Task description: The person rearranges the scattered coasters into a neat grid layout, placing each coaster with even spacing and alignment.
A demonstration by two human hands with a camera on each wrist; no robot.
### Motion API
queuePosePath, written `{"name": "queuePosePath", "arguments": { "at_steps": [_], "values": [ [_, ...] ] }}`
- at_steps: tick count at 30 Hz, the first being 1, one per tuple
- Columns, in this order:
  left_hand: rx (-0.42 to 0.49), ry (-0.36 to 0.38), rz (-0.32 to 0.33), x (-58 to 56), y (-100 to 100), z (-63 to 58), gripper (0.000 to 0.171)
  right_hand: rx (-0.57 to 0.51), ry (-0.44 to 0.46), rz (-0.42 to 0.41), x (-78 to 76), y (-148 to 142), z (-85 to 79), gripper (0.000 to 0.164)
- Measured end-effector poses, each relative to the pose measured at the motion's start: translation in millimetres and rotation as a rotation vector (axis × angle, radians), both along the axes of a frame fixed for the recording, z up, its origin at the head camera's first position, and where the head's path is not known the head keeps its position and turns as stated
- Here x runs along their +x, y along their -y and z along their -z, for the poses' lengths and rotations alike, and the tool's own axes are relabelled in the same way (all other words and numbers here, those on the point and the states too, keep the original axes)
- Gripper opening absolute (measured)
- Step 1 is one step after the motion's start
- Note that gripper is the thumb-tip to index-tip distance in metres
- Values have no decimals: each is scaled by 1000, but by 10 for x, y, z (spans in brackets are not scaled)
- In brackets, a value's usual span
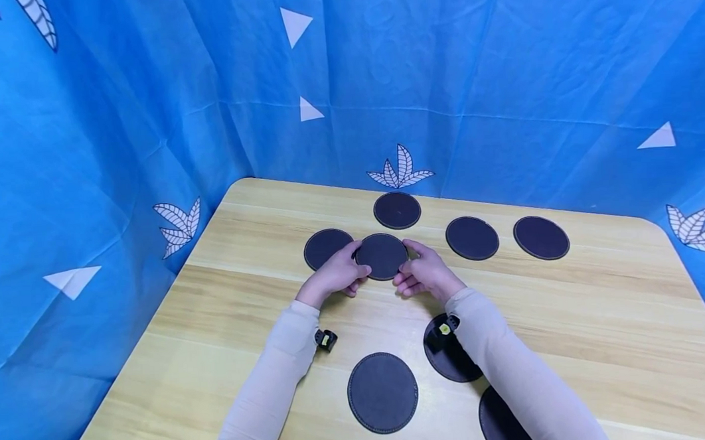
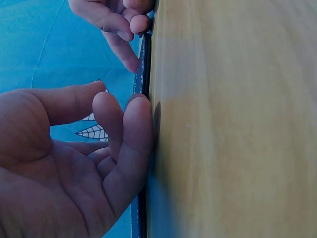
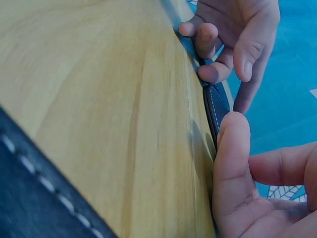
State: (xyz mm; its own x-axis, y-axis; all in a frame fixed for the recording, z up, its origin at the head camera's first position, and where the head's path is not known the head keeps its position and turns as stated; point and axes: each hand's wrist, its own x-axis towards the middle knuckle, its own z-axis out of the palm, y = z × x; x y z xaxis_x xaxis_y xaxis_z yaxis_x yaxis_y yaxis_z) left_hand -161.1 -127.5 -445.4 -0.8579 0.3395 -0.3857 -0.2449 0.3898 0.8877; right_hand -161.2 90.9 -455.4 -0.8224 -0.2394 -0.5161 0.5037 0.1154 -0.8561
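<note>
Fingers [image 3: 234,153] curled on opposite edges; beyond them blue curtain [image 1: 392,65], beneath them wood-grain table [image 1: 608,306]. Sleeved forearms [image 1: 277,377] converge forward, left hand [image 1: 336,273] and right hand [image 1: 428,273] facing each other, dark stitched disc [image 1: 381,256] held between them.

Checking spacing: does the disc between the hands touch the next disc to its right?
Apart; head view shows bare table between the held disc and next disc.

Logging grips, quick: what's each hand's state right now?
Left hand: closed, holding the left edge of a round stitched coaster.
Right hand: closed, holding the same coaster's right edge.
</note>
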Motion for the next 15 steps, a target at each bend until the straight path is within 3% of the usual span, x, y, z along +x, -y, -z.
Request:
{"name": "queuePosePath", "arguments": {
  "at_steps": [15],
  "values": [
    [-33,6,-2,-21,16,9,74,-35,26,9,0,-6,15,80]
  ]
}}
